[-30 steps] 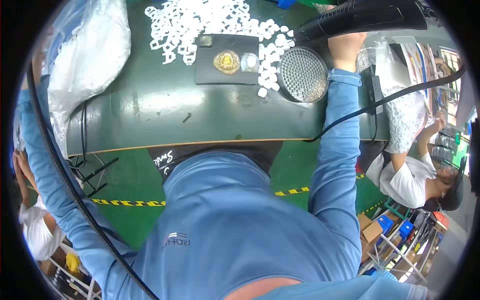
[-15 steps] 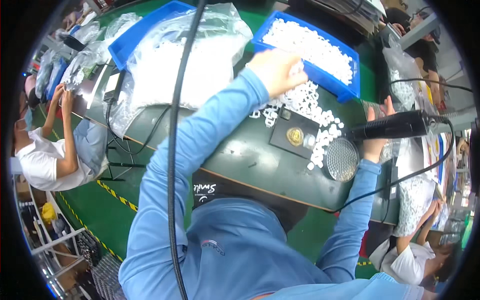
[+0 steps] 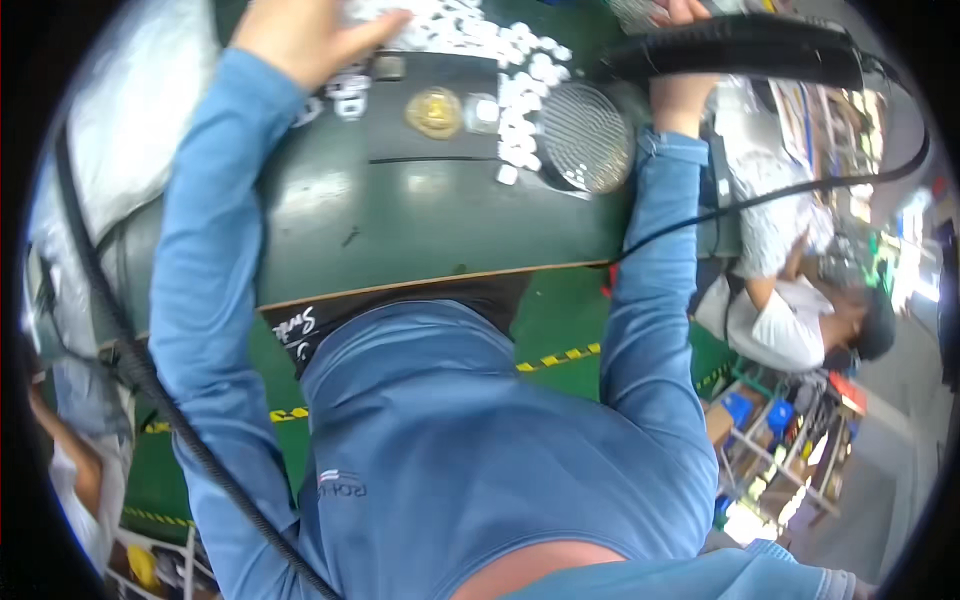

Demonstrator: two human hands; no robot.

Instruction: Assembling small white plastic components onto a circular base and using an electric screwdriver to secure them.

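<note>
My left hand [image 3: 300,38] is at the top edge, over the table beside a spread of small white plastic pieces [image 3: 440,28]. Its thumb is stretched out toward them; the other fingers are cut off by the frame. Below the pieces lies a dark flat plate [image 3: 405,135] bearing a gold-coloured round piece [image 3: 434,112] and a small clear-white piece [image 3: 482,113]. My right hand [image 3: 682,95] is largely hidden by a black cylindrical corded device [image 3: 745,52]; only fingertips show above it, so its grip is unclear. A round silver honeycomb-textured disc [image 3: 585,138] sits to its left.
The dark green tabletop [image 3: 440,220] ends at a wooden edge in front of my body. A clear plastic bag [image 3: 140,120] is at the left. A black cable [image 3: 150,370] crosses the left side; another cable [image 3: 760,205] loops across my right forearm. A seated person [image 3: 790,315] is at right.
The view has tilted down, so the table things sit higher and the blue bins are out of sight. My left hand, earlier curled by the pieces near the bin, now has its thumb stretched out.
</note>
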